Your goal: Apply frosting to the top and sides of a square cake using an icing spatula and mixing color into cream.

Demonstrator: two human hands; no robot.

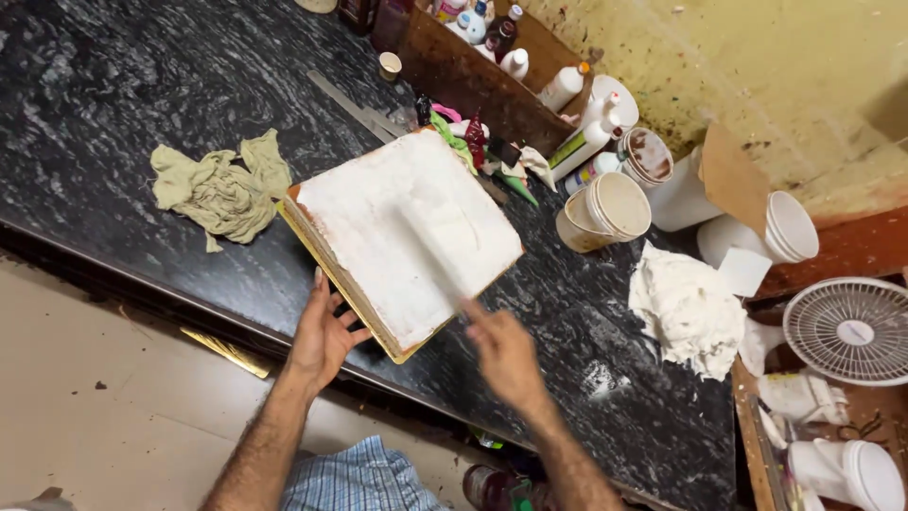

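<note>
The white-coated canvas board (402,232) lies on the dark surface (113,85), overhanging its near edge. The right hand (504,355) pinches a blurred spreading blade (437,248); the left hand (322,336), fingers spread, braces the edge. Coating looks underway; bare corners need even strokes.

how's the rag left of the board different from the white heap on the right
The green rag is olive-green cloth; the white heap is white and looks pasty or fluffy. The green rag lies flat and spread out, while the white heap is piled higher and bulkier. The green rag sits left of the white-coated board, the white heap to its right near the cups. Both rest crumpled on the dark counter, untouched by either hand.
</note>
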